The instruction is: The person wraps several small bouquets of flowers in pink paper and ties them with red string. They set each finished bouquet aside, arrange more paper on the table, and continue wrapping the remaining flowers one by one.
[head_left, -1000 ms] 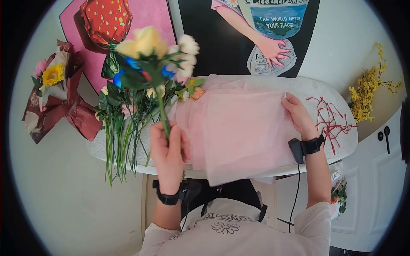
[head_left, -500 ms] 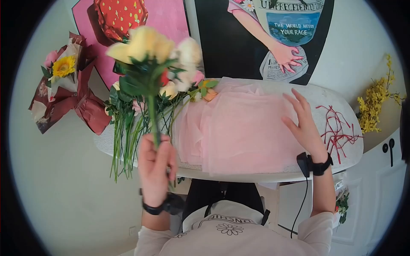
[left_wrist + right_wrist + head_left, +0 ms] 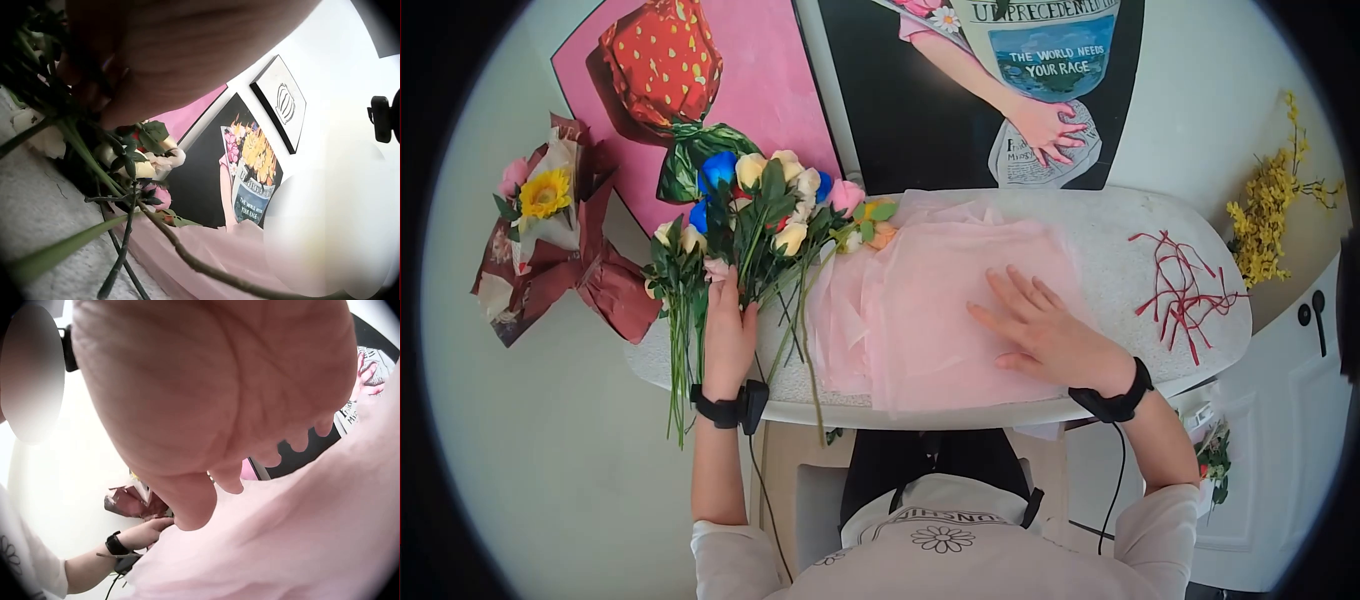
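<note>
Among the artificial flowers [image 3: 768,195] at the left of the table is my left hand [image 3: 730,335], beside a small pink rose [image 3: 717,270]. In the left wrist view its fingers curl round dark green stems [image 3: 78,140], partly hidden by leaves and shadow. Sheets of pale pink gauze [image 3: 960,310] lie stacked at the middle of the table. Over their right part my right hand [image 3: 1045,335] is spread, palm down, holding nothing. The right wrist view has its fingers low at the gauze [image 3: 294,537]; contact is hard to tell.
Red cords [image 3: 1185,295] lie on the table's right side. A wrapped bouquet [image 3: 565,240] with a sunflower is at the far left, yellow blossoms [image 3: 1265,225] at the right. Two paintings [image 3: 775,85] lean behind the white table [image 3: 1125,235].
My left hand has brought the raised flowers down onto the pile at the left. The right hand let go of the gauze corner, lifted, and moved left over the sheets.
</note>
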Tool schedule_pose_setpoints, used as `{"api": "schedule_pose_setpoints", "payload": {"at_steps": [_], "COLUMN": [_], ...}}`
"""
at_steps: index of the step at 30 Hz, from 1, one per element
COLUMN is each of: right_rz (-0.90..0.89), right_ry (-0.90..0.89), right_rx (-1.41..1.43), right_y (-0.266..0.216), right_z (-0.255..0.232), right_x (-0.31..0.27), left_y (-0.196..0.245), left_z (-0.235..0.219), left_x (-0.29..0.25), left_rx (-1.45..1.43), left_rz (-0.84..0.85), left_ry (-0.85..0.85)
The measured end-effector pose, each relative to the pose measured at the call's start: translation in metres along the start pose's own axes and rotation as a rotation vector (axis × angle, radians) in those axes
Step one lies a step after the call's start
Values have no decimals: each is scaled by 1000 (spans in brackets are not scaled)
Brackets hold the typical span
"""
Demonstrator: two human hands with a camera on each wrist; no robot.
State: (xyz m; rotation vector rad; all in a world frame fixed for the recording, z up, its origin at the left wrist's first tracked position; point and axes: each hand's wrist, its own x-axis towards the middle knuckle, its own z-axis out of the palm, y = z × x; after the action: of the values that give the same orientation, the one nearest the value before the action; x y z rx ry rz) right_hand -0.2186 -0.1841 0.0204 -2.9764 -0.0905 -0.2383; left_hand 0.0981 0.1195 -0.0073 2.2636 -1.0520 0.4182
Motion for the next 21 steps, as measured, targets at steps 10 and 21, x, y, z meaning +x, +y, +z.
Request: {"api": "schedule_pose_setpoints", "payload": {"at_steps": [10,21], "right_rz": [-89,110], "right_ry": [70,-233], "right_rx": [67,9], "right_y": [31,82], "right_z": [-12,9], "right_x": [39,123], "left_y": [71,201], "left_z": [-70,16], "left_x": [-30,-89], "left_rx": [-307,-386], "left_rz": [62,430], "left_ry": [-2,-506]}}
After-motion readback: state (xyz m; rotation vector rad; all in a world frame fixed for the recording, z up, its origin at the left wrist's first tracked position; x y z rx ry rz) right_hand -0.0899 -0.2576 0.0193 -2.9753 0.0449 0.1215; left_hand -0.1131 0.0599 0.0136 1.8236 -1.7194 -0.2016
